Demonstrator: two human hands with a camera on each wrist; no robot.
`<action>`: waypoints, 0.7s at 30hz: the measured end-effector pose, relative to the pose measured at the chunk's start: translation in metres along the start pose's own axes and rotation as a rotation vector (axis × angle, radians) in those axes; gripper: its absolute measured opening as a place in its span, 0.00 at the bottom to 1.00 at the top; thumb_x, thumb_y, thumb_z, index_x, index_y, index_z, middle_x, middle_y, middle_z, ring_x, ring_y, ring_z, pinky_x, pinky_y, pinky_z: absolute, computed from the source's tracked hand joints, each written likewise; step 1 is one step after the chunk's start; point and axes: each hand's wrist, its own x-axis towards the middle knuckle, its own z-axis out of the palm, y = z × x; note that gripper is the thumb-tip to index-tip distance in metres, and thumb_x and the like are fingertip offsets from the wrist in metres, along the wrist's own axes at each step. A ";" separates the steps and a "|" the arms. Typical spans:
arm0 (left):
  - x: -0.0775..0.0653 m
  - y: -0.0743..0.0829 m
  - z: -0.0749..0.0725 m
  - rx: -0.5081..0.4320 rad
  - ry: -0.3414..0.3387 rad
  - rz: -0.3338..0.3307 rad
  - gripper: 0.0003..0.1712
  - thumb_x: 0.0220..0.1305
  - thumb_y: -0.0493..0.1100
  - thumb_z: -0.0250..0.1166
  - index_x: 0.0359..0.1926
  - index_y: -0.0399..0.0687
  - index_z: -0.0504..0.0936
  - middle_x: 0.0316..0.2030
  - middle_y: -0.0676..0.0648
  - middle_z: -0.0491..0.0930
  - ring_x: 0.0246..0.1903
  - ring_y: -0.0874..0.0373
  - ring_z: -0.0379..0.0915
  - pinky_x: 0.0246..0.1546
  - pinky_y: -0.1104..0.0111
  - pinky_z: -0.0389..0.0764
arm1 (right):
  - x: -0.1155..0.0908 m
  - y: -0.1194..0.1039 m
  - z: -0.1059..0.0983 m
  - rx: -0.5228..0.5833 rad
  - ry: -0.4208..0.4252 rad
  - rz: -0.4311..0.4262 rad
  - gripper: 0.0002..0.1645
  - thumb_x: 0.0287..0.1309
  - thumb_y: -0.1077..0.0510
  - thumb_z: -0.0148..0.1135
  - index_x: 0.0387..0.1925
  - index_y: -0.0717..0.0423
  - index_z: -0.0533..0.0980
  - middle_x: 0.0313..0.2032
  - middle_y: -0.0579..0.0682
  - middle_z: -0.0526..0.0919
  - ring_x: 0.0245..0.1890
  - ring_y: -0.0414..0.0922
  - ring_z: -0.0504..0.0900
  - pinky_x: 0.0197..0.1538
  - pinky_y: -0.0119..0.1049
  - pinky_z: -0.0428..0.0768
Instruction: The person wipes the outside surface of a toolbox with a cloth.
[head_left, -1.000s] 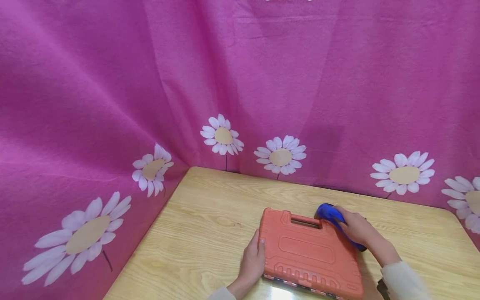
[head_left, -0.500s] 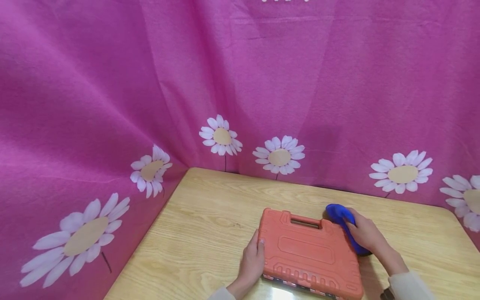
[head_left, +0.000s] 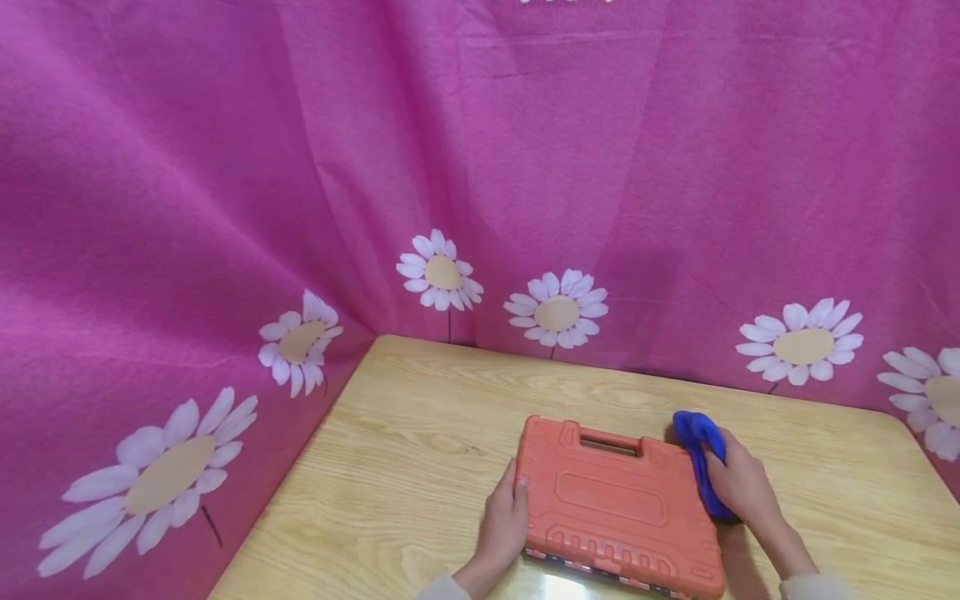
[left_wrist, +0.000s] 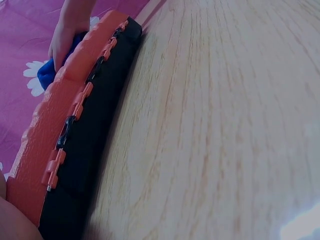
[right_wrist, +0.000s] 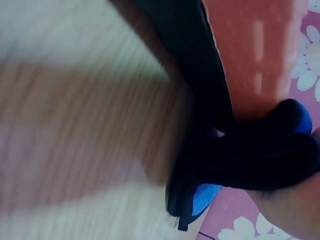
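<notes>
An orange-red plastic tool case (head_left: 611,500) with a black lower half lies on the table, its carry handle at the far edge. At the case's left edge, my left hand (head_left: 501,521) grips the side, the thumb near the top edge. My right hand (head_left: 742,482) holds a bunched blue cloth (head_left: 701,458) against the case's right side. In the left wrist view, hinges and the black lower half (left_wrist: 85,135) show along the near side. The cloth (right_wrist: 205,197) looks mostly dark in the right wrist view, folded beside the case's corner.
The case rests on a light wooden table (head_left: 405,433). A pink curtain (head_left: 487,150) with white daisies hangs behind the table and along its left side. Light glares off the tabletop just in front of the case.
My right hand has moved with the blue cloth rightward and slightly toward me, from the case's far right corner along its right side. My left hand and the case have stayed almost still.
</notes>
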 end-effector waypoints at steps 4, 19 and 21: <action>0.000 0.000 0.000 0.003 0.011 0.002 0.28 0.79 0.42 0.46 0.75 0.37 0.60 0.69 0.40 0.67 0.69 0.44 0.60 0.68 0.50 0.61 | -0.007 -0.003 0.002 0.018 0.029 0.035 0.26 0.74 0.60 0.46 0.63 0.76 0.62 0.55 0.82 0.70 0.53 0.79 0.70 0.50 0.72 0.73; 0.001 -0.001 0.000 0.018 0.013 0.001 0.29 0.80 0.43 0.46 0.74 0.33 0.59 0.70 0.37 0.65 0.69 0.42 0.59 0.68 0.49 0.60 | -0.021 -0.004 0.006 0.037 0.044 0.117 0.31 0.74 0.58 0.47 0.71 0.72 0.58 0.59 0.81 0.66 0.57 0.79 0.67 0.52 0.72 0.71; 0.001 -0.001 0.000 0.019 0.016 0.003 0.29 0.80 0.43 0.46 0.74 0.33 0.60 0.69 0.37 0.65 0.69 0.42 0.59 0.68 0.49 0.60 | -0.024 -0.003 0.005 0.034 0.048 0.116 0.31 0.74 0.58 0.47 0.71 0.71 0.58 0.59 0.81 0.66 0.56 0.79 0.68 0.51 0.73 0.71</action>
